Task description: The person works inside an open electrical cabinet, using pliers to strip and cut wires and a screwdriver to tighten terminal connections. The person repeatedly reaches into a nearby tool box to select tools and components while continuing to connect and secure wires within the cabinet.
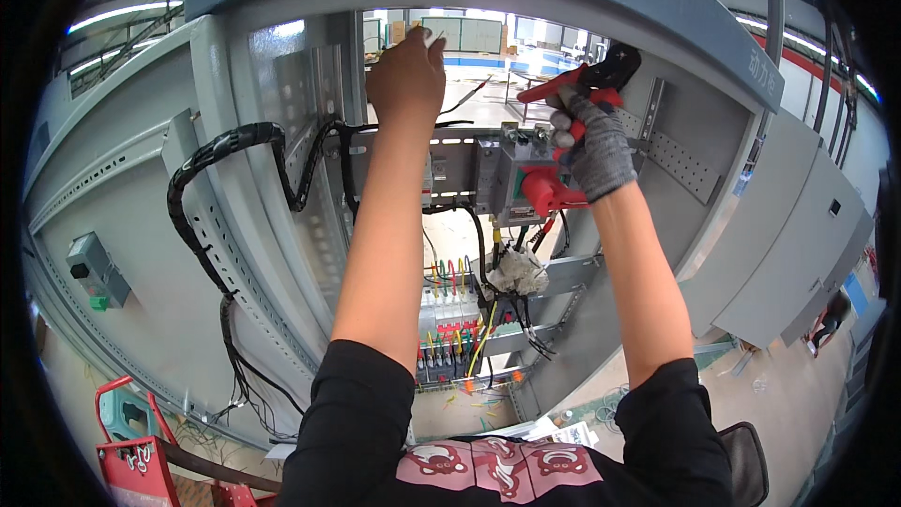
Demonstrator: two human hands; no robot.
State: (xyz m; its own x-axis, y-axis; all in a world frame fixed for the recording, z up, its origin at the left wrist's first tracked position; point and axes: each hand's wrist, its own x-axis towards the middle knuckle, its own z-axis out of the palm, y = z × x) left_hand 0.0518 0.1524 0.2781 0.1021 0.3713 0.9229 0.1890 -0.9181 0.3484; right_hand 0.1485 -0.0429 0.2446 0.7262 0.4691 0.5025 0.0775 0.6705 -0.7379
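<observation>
My bare left hand is raised in the upper opening of a grey metal cabinet. Its fingers are pinched together near a small pale tip, too small to name. My right hand wears a grey knit glove and grips crimping pliers with red handles and a black head, at the upper right of the opening. Just below that hand sits a grey switch unit with a red rotary handle. Between my hands a thin wire with a red sleeve near its end sticks up.
A thick black wire bundle loops over the left frame and open door. Lower inside are breakers with coloured wires and a crumpled white bundle. A red cart stands at lower left, another grey cabinet at right.
</observation>
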